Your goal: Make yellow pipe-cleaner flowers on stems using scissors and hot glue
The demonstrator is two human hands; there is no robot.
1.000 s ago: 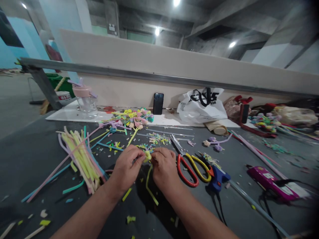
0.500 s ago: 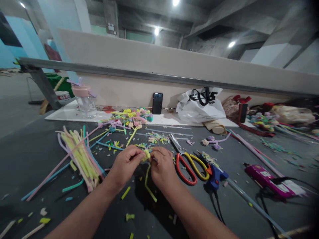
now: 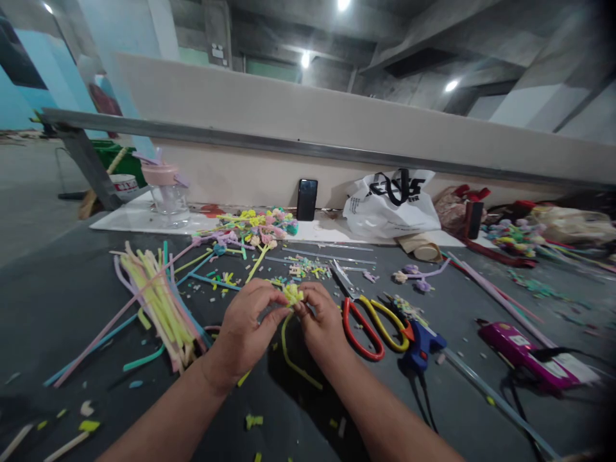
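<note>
Left hand: mine, thumb and forefinger nearly together, tips pinching the near left side of a yellow flower; other fingers curled in behind.
Right hand: thumb and fingertips bunched close, nipping the flower's right side.
Flower: small, ruffled, up between my two sets of fingertips, above the table.
Stem: thin, yellow-green, hanging below my fingers, bowing down and to the right; I cannot tell where its upper end joins, the fingers cover it.
Bundle: fuzzy sticks, mostly pale yellow with pink and blue, left of my left hand; a pink stick lies across it.
Scissors: just right of my right hand, one red handle loop, one yellow, blades pointing away from me.
Glue guns: blue one next to the yellow loop; purple one farther right.
Flower heap: yellow, pink and lilac blooms, beyond my hands.
Clippings: scattered short bits, thickest between heap and scissors.
Back edge: cup at left, phone upright in the middle, white bag right of it.
</note>
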